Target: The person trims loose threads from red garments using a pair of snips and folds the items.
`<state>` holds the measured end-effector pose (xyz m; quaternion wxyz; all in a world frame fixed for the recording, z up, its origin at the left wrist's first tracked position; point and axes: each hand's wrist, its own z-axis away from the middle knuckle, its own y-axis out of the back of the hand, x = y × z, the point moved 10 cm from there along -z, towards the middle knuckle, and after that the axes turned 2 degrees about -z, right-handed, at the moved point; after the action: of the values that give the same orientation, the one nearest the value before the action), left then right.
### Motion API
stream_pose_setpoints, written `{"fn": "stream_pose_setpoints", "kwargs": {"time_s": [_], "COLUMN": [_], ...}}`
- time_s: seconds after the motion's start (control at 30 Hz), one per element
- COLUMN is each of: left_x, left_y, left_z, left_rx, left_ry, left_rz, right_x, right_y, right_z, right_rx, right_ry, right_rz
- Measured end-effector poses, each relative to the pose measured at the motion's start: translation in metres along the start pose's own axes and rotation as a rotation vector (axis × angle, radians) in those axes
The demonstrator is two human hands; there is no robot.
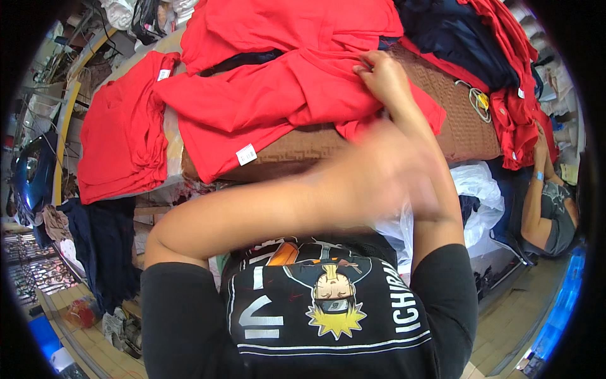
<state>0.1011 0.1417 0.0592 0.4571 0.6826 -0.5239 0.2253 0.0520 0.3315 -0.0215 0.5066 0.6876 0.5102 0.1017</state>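
A red shirt [252, 95] with a white tag [246, 155] near its lower edge lies spread on a brown patterned cloth [303, 146]. At its far right part is my right hand [384, 76], fingers curled and closed on the fabric. My left arm reaches across in front of me to the right. Motion smears my left hand [413, 180], which is over my right forearm near the shirt's near right edge; its fingers cannot be made out, nor whether it touches the cloth.
More red garments [284, 25] lie behind, and a folded red pile [123, 136] sits left. Dark blue and red clothes [454, 38] fill the far right, by a coiled cord [478, 104]. Clear plastic [476, 189] hangs below. Another person's arm [536, 202] is at right.
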Motion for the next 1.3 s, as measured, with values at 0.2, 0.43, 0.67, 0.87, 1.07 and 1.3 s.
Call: {"fn": "stream_pose_setpoints", "kwargs": {"time_s": [0.2, 0.43, 0.67, 0.87, 1.07, 1.3], "left_x": [-0.130, -0.207, -0.223, -0.127, -0.076, -0.067], "left_y": [0.134, 0.162, 0.184, 0.208, 0.184, 0.157], "left_z": [0.015, 0.026, 0.018, -0.010, 0.001, 0.010], "left_rx": [0.560, 0.756, 0.567, 0.852, 0.847, 0.663], "left_ry": [0.441, 0.783, 0.581, 0.215, 0.068, 0.123], "left_rz": [-0.869, -0.701, -0.593, -0.235, -0.275, -0.347], "right_x": [-0.037, -0.039, -0.038, 0.064, -0.002, 0.024], "right_y": [0.015, 0.030, 0.061, 0.245, 0.117, 0.074], "right_z": [0.028, 0.042, 0.044, 0.001, 0.045, 0.027], "right_rx": [-0.119, -0.176, -0.529, -0.328, -0.090, -0.038], "right_ry": [-0.044, 0.078, 0.291, -0.079, -0.128, -0.242], "right_rz": [-0.260, -0.143, 0.415, 0.368, -0.297, -0.618]}}
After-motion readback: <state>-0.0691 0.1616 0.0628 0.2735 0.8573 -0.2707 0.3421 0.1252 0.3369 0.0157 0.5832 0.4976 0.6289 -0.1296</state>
